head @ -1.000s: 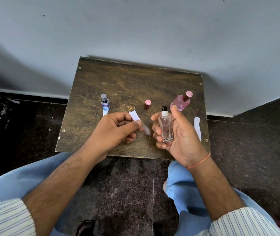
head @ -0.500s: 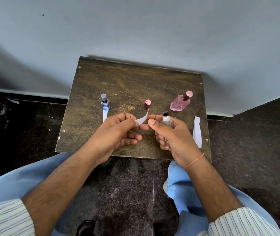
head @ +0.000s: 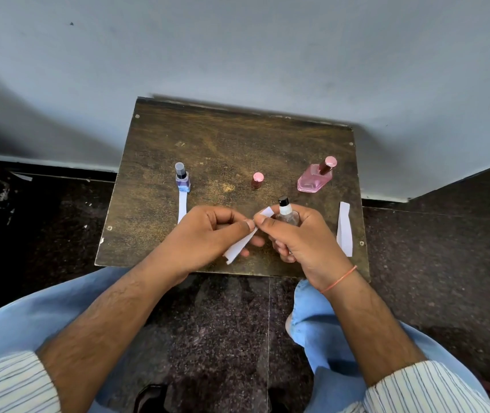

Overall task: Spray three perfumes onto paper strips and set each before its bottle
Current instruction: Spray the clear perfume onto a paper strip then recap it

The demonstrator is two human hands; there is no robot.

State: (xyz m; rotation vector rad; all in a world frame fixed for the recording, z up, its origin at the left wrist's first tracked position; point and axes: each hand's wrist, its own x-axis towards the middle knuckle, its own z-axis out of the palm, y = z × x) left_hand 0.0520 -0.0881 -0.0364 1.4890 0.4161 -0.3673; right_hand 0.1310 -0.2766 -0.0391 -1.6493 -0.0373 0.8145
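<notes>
At the left of a worn wooden table [head: 178, 138], a small blue perfume bottle [head: 182, 180] stands upright with a paper strip [head: 182, 206] laid flat just in front of it, the far end touching its base; that first perfume looks finished. Nearer the middle, the person's left hand [head: 205, 234] has its fingers curled, the thumb pinching a second white strip [head: 242, 244] that slants down toward the table's near edge. Behind the hands a loose pink cap [head: 257, 179] stands alone on the wood. The right hand [head: 300, 236] also pinches the strip's upper end between thumb and forefinger while its remaining fingers wrap a clear glass bottle [head: 287, 212], its black sprayer uncovered and upright. Whether this strip has already been sprayed cannot be told. Farther right, a pink bottle [head: 315, 180] leans on its angled base, pink cap on, and a third strip [head: 344, 231] lies near the table's right edge, in front of it but a little to the right. By this reckoning one perfume is done, the second is in hand, and the pink one appears to remain.
</notes>
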